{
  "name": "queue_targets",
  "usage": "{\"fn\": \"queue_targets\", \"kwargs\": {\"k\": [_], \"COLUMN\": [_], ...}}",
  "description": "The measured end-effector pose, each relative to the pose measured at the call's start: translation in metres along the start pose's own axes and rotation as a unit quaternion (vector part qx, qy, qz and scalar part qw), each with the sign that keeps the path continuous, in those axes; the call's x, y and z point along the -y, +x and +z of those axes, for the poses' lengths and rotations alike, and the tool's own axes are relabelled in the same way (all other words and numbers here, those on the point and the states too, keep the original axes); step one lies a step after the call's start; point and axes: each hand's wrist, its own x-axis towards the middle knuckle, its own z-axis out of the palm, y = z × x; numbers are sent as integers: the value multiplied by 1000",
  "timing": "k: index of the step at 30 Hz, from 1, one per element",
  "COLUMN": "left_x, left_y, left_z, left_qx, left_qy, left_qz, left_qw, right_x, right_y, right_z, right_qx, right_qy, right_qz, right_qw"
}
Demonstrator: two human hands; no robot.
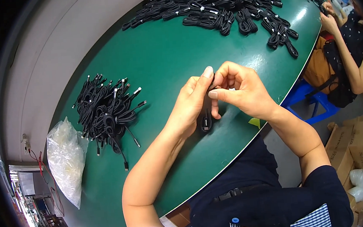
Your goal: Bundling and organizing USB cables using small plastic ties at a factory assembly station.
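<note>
Over the near edge of the green table, both my hands are on one coiled black cable [206,116]. My left hand [193,96] is closed around the coil, its thumb pointing up along the top. The thumb and forefinger of my right hand [240,87] pinch at the coil's upper end; what exactly lies between them is hidden. The lower loop hangs below my left hand, with a connector end showing there. To the left lies a tangled pile of black cables [104,111] with metal-tipped plugs. Many bundled black cables [207,4] cover the table's far side.
A clear plastic bag [67,161] stands at the left table edge. A yellow-green scrap [254,122] lies near my right forearm. At the right, another person [355,48] sits by a blue stool [313,103]. Cardboard boxes [354,147] are stacked on the floor.
</note>
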Motion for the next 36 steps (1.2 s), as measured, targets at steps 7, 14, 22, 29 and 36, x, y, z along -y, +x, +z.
{"fn": "queue_targets", "kwargs": {"k": [7,14,22,29,36], "left_x": [15,10,-6,-24,-15], "left_y": [12,6,-4,-18,-24], "left_z": [-16,-2,-4,3,7], "left_qx": [-45,-41,17,93,52], "left_qy": [114,49,138,179,172], "left_qz": [-37,-25,7,-23,-20], "left_qw": [992,998,990,979,984], "right_x": [-15,0,5,24,16], "right_y": [1,-3,7,1,0], "right_z": [-1,3,-23,-35,-33], "right_qx": [10,50,-8,-29,3], "right_qy": [-64,-50,-17,-13,26], "right_qz": [-26,80,27,9,92], "right_qw": [998,994,999,999,995]}}
